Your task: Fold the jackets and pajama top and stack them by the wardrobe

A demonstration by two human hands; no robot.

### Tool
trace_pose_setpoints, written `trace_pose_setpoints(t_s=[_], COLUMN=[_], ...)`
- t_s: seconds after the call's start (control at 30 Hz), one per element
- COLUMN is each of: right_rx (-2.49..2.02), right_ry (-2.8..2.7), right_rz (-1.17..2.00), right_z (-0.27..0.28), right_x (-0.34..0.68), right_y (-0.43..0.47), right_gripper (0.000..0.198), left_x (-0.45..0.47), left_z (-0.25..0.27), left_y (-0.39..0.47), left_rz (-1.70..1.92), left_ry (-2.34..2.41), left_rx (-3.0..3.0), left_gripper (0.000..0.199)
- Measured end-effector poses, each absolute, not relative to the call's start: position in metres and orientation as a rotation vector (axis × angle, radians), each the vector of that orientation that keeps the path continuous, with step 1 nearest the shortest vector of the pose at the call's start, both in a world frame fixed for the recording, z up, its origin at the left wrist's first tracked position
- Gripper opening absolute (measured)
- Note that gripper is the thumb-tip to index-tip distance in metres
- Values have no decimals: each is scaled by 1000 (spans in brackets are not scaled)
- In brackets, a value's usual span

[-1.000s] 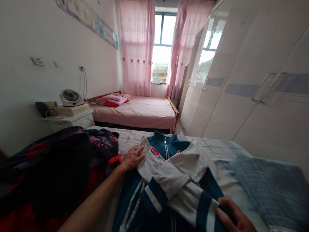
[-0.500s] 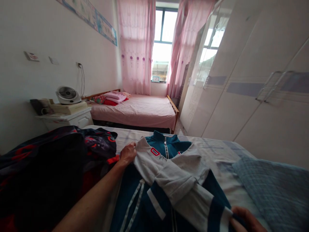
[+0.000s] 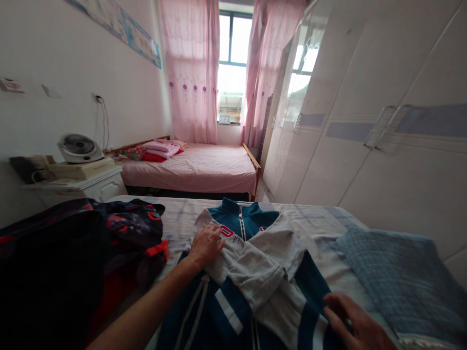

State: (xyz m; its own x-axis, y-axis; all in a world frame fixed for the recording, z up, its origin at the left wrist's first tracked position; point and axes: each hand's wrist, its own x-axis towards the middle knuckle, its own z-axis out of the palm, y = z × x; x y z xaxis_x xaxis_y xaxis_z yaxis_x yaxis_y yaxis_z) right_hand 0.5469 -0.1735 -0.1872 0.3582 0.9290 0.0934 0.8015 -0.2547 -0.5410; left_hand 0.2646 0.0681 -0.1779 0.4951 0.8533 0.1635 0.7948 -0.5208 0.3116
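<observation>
A teal and light grey zip jacket (image 3: 268, 262) lies front up on the bed in front of me, its sleeves folded across its body. Its teal collar points away, with red lettering below it. My left hand (image 3: 207, 247) rests on the grey shoulder at the left of the collar, fingers laid over the cloth. Beside the striped sleeve end at the lower right is my right hand (image 3: 355, 321), its thumb and fingers apart; part of it is cut off by the frame's bottom edge.
Dark clothes with red patches (image 3: 54, 272) are heaped on the left. A folded blue-grey cloth (image 3: 401, 277) lies on the right of the bedsheet (image 3: 314, 218). Beyond stand a pink bed (image 3: 197, 165), a nightstand (image 3: 109, 182) with a fan (image 3: 80, 147), and a white wardrobe (image 3: 397, 184).
My left hand has moved from the shoulder's outer edge inward onto the grey cloth. My right hand has let go of the sleeve end and lifted slightly. The view has turned slightly right.
</observation>
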Motion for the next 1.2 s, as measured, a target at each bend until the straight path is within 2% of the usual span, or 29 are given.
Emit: trace_pose_setpoints(t_s=[0.17,0.33,0.53,0.67,0.8,0.93,1.07,1.2], right_rx=[-2079,-2014,-2130,-2200,-2327,-2413,-2356,-2362], right_ry=[-1662,-1902,-1922,-1854,-1623,-1581,-1665,-1649], right_rz=[121,-26,1,-49,-100,66,143,158], right_z=[-155,-153,-168,-164,-158,-168,-181,-183], right_x=[564,578,592,600,611,615,611,619], right_y=[-100,-3,53,68,63,30,-4,-17], right_gripper=[31,33,22,19,28,36,28,30], left_x=[282,275,269,263,256,266,294,314], left_z=[-161,-165,-158,-154,-165,-157,-151,-177], left_y=[12,-4,4,9,15,22,21,13], left_rz=[374,256,355,543,657,702,611,380], left_ry=[1311,1285,966,719,1045,1095,902,792], left_rx=[2526,2301,1896,1693,2023,2342,2525,2660], left_gripper=[30,37,17,32,39,35,36,47])
